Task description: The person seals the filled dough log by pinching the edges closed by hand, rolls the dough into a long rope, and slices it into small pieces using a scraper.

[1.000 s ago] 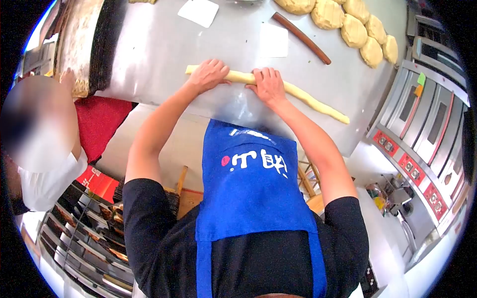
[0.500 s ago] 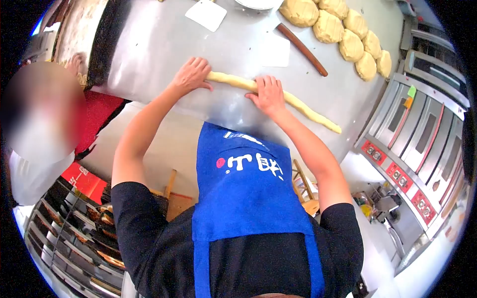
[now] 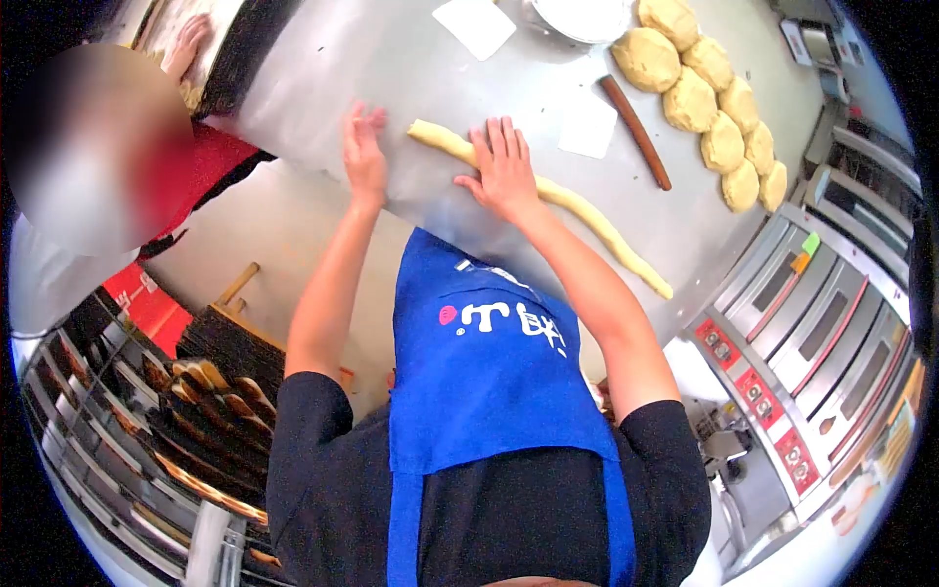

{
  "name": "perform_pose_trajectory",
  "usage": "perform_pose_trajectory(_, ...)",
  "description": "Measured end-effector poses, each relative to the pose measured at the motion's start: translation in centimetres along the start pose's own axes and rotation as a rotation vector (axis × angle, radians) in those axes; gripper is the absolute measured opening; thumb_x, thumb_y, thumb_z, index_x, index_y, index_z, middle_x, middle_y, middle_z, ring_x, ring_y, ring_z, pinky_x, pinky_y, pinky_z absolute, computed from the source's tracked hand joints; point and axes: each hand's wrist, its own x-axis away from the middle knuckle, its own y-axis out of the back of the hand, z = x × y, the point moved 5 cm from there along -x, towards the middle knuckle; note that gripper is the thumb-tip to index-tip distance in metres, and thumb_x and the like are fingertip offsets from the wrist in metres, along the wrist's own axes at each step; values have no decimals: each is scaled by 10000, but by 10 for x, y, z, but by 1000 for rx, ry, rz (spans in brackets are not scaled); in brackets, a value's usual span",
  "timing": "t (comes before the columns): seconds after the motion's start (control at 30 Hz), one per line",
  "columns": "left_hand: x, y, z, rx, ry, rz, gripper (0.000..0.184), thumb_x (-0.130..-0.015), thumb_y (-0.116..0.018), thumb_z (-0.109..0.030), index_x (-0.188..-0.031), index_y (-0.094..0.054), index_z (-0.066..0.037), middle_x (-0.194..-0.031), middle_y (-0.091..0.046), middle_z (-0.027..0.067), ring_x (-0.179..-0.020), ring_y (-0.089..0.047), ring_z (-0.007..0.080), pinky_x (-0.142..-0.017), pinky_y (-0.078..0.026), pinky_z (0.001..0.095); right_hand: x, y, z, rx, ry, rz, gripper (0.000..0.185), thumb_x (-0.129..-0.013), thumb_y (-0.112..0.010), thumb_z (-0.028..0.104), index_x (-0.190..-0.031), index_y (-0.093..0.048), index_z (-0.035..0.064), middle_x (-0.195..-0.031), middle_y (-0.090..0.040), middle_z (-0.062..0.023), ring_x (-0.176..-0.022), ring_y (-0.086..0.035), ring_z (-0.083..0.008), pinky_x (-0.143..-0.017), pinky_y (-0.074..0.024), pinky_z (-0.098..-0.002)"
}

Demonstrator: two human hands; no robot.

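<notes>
A long, thin rope of dough lies slantwise across the metal table. My right hand rests flat on its upper part, fingers stretched out over the dough. Left of the rope's end, my left hand is off the dough, holding nothing, its fingers extended and slightly blurred. A brown rolling stick and a white scraper lie beyond the right hand. Another white scraper is farther back.
Several rounded dough pieces sit in rows at the back right, near a white bowl. Ovens with red control panels stand to the right. At left is another person, with a hand at another work surface. Baked goods fill a rack at lower left.
My left hand has come off the dough rope's end and moved left. My right hand stays on the rope. The whole view has shifted and turned slightly.
</notes>
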Motion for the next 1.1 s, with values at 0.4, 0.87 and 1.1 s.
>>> perform_pose_trajectory(0.4,36,-29,12,-108,23,24,587,-1159,-441,-466,-1526,-478,-9,-1338,-740,145,-1244,-670,251,-1110,-477,388,-59,-61,29,8,76,26,588,-839,-813,502,-1158,-573,70,-1078,-578,-106,-1058,-596,-306,-875,-508,-445)
perform_pose_trajectory(0.87,-7,-52,-66,-237,-251,58,301,-1116,-556,-253,-1234,-704,-20,-1199,-740,133,-1147,-677,287,-990,-529,402,-62,-40,45,-58,-9,117,636,-917,-753,483,-1330,-589,27,-1148,-611,-142,-1078,-590,-324,-906,-495,-454)
perform_pose_trajectory(1.1,3,-142,-37,-1034,-944,409,495,-1060,-575,-440,-1445,-646,-137,-1542,-595,144,-1485,-490,344,-1243,-342,514,1,4,-17,-109,-320,-102,813,-918,-746,469,-1532,-480,8,-1505,-530,-218,-1406,-483,-409,-1153,-397,-539)
